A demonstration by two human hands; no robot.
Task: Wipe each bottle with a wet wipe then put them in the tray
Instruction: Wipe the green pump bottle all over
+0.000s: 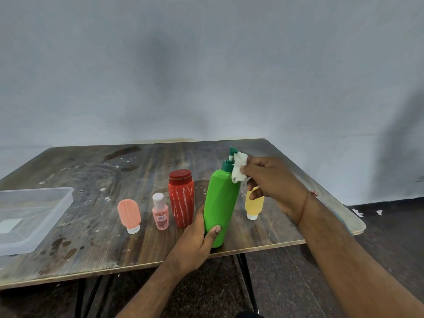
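both forearms reach in from the bottom edge over a worn wooden tabletop [96, 244], largest thing in view. clear plastic tray [34, 216] sits at its left side, well apart from the bottles. green pump bottle [221, 207] held near upright above the front edge, tilted slightly right; left hand [195, 239] grips its lower body, thumb across the front. right hand [273, 182] pinches a crumpled white wet wipe [239, 167] against the bottle's dark green pump neck; thin thread band on that wrist. red bottle [181, 198] with white streaks stands just left of the green one. three small bottles on the tabletop: orange tube [129, 215] standing on its cap, pink bottle [160, 213] upright between orange tube and red bottle, yellow tube [253, 206] cap-down behind the right hand, partly hidden
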